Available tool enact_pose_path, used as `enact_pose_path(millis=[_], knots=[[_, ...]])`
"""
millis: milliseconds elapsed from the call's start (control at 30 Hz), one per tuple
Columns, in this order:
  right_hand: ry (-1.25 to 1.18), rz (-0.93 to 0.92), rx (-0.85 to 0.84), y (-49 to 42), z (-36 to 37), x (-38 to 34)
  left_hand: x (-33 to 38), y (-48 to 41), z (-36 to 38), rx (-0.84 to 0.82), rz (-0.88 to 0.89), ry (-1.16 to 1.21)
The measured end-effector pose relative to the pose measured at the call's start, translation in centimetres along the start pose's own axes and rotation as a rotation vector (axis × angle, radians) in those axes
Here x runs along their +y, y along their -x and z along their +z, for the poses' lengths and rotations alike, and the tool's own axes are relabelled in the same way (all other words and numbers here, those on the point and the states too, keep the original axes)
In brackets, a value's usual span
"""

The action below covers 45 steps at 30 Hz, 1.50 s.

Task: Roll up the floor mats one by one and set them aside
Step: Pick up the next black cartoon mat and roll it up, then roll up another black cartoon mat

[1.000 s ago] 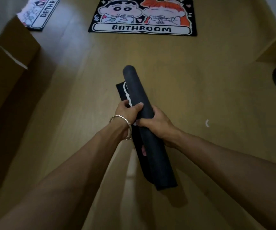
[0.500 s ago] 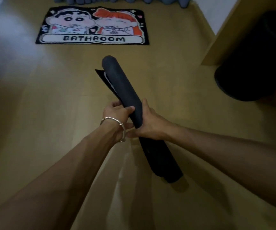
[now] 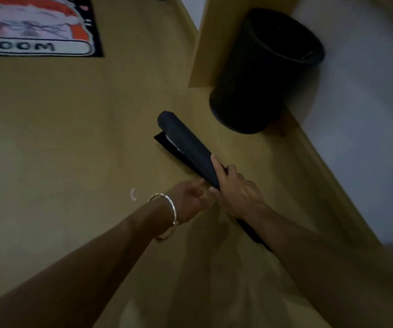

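Note:
A dark rolled mat [image 3: 186,143] hangs above the wooden floor, pointing up-left, with a loose flap sticking out along its left side. My right hand [image 3: 235,188] is wrapped around the roll's middle, thumb over the top. My left hand [image 3: 190,197], with a bangle on its wrist, pinches the flap edge just left of the right hand. The roll's near end is hidden behind my right forearm. A flat cartoon bathroom mat [image 3: 36,27] lies on the floor at the top left, partly out of frame.
A black waste bin [image 3: 268,69] stands against a wooden panel [image 3: 205,43] at the upper right, close beyond the roll's far end. A pale wall or surface [image 3: 368,114] runs along the right side. A small white scrap [image 3: 132,194] lies on the floor.
The view has swung right: the bathroom mat slid to the left edge and the bin came closer. The roll has moved toward the bin. My left hand's grip has loosened to a pinch.

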State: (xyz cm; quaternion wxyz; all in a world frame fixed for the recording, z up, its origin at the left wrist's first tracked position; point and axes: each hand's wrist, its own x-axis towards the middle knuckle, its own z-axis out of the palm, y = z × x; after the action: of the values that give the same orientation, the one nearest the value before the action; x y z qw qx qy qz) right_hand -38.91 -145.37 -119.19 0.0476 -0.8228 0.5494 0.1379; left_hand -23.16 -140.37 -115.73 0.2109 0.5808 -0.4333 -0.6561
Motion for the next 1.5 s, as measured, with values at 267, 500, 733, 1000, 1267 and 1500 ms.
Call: enact_pose_path(millis=[267,500,733,1000,1267,1500], knots=[[0.057,0.349,-0.076,4.1,2.7,13.9,-1.2,-3.5,4.0,-0.097,-0.031,-0.047],[0.152,0.445,-0.049,4.1,4.9,18.5,0.2,-6.1,8.5,-0.162,0.099,-0.195],[0.076,0.568,-0.07,3.0,5.0,21.4,1.3,-7.6,11.9,-0.247,0.152,-0.192],[0.262,0.545,-0.03,2.8,6.8,23.0,1.1,-8.2,12.8,-0.279,0.053,-0.047],[0.113,0.726,-0.144,-2.0,6.3,16.1,1.8,-9.7,11.4,-0.259,0.009,-0.187],[-0.278,-0.087,-0.096,-8.4,2.6,-0.1,4.9,-8.0,1.9,0.025,0.017,-0.628]])
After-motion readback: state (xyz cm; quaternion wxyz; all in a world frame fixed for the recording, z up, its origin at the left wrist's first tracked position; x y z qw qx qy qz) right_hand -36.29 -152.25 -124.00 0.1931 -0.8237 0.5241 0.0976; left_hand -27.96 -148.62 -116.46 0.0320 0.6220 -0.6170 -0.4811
